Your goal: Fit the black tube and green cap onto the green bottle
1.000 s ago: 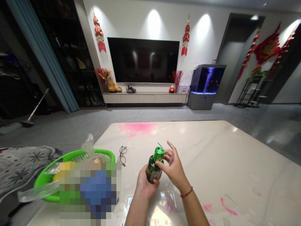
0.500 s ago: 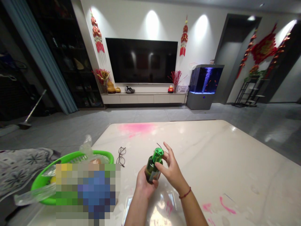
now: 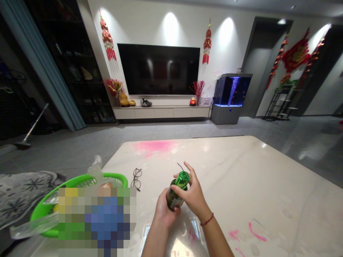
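Observation:
A dark green bottle [image 3: 173, 200] with a pale label is tilted over the table, its base cupped by my left hand [image 3: 163, 211]. On its upper end sits a bright green ribbed top [image 3: 183, 177]. My right hand [image 3: 195, 192] closes around this top, thumb across the near side and fingers behind it. The index finger sticks up, apart from the top. A thin dark strand [image 3: 180, 166] pokes out behind the top; where it joins is hidden.
A green plastic basket [image 3: 122, 176] with bags and blurred contents stands at the left. Folded-out glasses [image 3: 136, 179] lie between it and my hands. Pink smears [image 3: 158, 145] mark the pale table [image 3: 241, 171]. A cabinet, television and fish tank [image 3: 230, 91] are beyond.
My right hand has shifted slightly left and wrapped more closely around the green top. The top now leans a little more to the right. The whole view has shifted slightly.

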Demonstrator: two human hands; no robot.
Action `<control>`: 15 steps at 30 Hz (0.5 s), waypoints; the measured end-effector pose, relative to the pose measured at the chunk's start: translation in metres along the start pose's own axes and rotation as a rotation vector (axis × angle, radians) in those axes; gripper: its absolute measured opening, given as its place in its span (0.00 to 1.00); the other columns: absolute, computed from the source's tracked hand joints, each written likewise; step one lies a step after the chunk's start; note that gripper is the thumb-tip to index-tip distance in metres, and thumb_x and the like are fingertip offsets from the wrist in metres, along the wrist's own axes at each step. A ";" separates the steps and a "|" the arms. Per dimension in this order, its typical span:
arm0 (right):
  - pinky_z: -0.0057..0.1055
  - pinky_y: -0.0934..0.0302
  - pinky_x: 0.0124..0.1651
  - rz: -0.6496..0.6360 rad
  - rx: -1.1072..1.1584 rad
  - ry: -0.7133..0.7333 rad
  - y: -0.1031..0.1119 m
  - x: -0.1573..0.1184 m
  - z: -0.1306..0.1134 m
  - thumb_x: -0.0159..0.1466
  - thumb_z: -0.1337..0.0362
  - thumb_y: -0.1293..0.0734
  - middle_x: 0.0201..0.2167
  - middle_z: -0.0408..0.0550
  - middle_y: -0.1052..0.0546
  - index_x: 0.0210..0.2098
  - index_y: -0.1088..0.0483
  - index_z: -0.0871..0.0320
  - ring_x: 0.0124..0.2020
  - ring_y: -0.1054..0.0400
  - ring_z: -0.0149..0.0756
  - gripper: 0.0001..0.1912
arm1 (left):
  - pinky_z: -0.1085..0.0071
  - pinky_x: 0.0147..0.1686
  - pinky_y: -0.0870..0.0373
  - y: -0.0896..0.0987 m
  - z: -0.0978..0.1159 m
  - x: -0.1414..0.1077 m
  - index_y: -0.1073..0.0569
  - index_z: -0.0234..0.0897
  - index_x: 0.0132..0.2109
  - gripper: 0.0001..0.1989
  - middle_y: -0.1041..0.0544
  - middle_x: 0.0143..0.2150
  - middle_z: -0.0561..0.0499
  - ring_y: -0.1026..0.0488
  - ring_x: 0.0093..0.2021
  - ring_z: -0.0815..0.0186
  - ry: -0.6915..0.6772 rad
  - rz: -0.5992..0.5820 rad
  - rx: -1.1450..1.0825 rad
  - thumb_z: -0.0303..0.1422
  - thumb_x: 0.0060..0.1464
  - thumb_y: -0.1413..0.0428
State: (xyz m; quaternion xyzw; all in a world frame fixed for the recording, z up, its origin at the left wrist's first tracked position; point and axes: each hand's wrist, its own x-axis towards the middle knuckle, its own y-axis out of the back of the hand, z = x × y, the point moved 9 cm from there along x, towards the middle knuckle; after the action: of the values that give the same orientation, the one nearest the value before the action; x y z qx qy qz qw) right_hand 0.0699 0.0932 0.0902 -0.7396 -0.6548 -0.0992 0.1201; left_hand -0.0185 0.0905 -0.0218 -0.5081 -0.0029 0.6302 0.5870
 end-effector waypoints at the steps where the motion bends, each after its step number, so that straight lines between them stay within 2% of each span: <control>1: 0.36 0.38 0.48 -0.005 -0.004 0.003 0.000 0.000 0.001 0.48 0.68 0.30 0.37 0.46 0.27 0.57 0.48 0.55 0.40 0.31 0.36 0.39 | 0.82 0.06 0.50 0.000 0.001 0.000 0.35 0.34 0.25 0.08 0.37 0.12 0.55 0.42 0.10 0.74 -0.002 -0.002 -0.006 0.31 0.49 0.52; 7: 0.38 0.44 0.55 -0.001 -0.003 0.060 0.004 0.005 0.008 0.45 0.68 0.29 0.43 0.48 0.30 0.56 0.47 0.55 0.47 0.36 0.37 0.40 | 0.83 0.06 0.50 0.000 0.008 -0.001 0.34 0.33 0.26 0.08 0.35 0.13 0.53 0.39 0.11 0.72 -0.008 -0.055 -0.033 0.30 0.50 0.53; 10: 0.38 0.43 0.54 -0.018 0.001 0.068 0.004 0.006 0.010 0.47 0.68 0.30 0.41 0.47 0.30 0.57 0.49 0.55 0.45 0.34 0.36 0.41 | 0.83 0.07 0.51 0.002 0.010 0.000 0.34 0.33 0.27 0.08 0.34 0.14 0.52 0.37 0.12 0.71 -0.003 -0.054 -0.054 0.30 0.50 0.53; 15: 0.39 0.44 0.54 -0.061 -0.026 0.072 0.002 0.004 0.012 0.50 0.69 0.33 0.38 0.46 0.29 0.56 0.48 0.55 0.44 0.34 0.35 0.36 | 0.83 0.07 0.50 0.003 0.013 0.003 0.33 0.32 0.27 0.09 0.34 0.14 0.52 0.38 0.12 0.71 -0.002 -0.072 -0.043 0.29 0.51 0.54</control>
State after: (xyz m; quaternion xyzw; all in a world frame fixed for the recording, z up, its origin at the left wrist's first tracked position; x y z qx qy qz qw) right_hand 0.0719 0.1008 0.0802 -0.7168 -0.6709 -0.1379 0.1308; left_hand -0.0281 0.0996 -0.0192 -0.5198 -0.0353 0.6090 0.5980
